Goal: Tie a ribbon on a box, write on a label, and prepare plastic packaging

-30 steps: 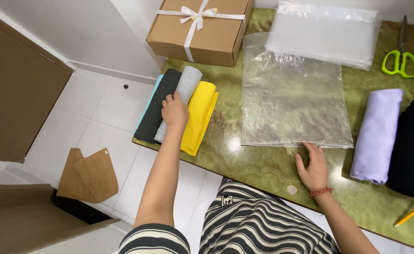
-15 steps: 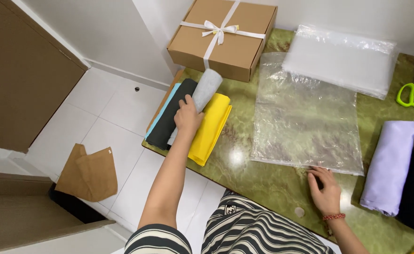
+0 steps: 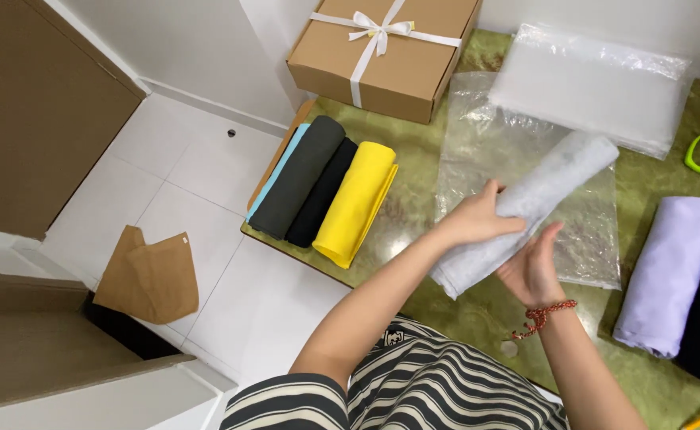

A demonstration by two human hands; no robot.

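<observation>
Gripping a grey rolled cloth point(image 3: 525, 211), both hands, left hand point(image 3: 477, 219) and right hand point(image 3: 534, 267), close around it above a green marble desk point(image 3: 477, 310) beside white floor tiles point(image 3: 183, 183). Counted: three rolls at the desk's edge, one yellow point(image 3: 355, 203), two dark; one ribboned cardboard box point(image 3: 386, 52); one lilac roll point(image 3: 668, 271).

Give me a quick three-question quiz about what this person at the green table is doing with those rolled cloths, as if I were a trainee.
1. True or false: both hands hold the grey rolled cloth.
2. Which rolled cloth lies nearest the table's left edge: A) yellow, B) light blue, C) lilac?
3. What lies on the table right under the grey rolled cloth?

Key:
1. True: the left hand grips it from above, the right hand supports it below.
2. B, the light blue cloth, beside a dark grey roll.
3. A clear plastic bag.
</observation>
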